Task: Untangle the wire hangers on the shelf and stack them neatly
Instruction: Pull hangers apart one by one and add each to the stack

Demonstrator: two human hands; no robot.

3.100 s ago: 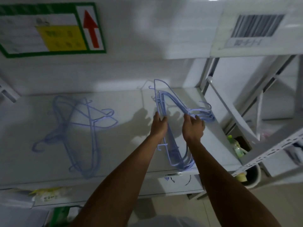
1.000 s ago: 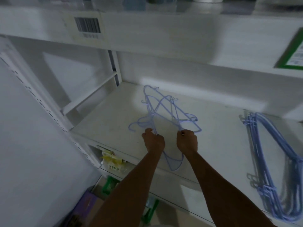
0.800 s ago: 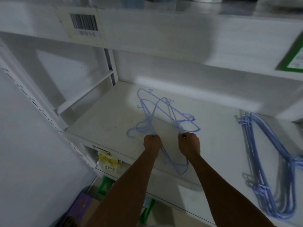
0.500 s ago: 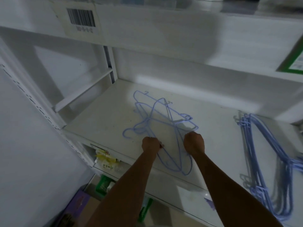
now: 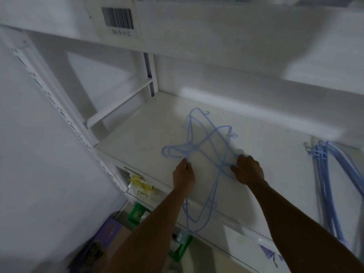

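Head view: both hands (image 5: pixel 248 170) pinch tangled hangers (image 5: pixel 206 152) near shelf (image 5: pixel 141 134) edge

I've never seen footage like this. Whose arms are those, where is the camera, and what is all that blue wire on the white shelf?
No machine here: these are a person's two bare arms, filmed by a wide-angle camera worn on the head, looking forward and down. The white shelf carries a tangled bunch of blue wire hangers in the middle. The left hand pinches a wire near the hooks, and the right hand has its grip on wires at the other side of the same bunch. Far to the right lies a neat stack of hangers, already lined up. A barcode label sits on the shelf above.
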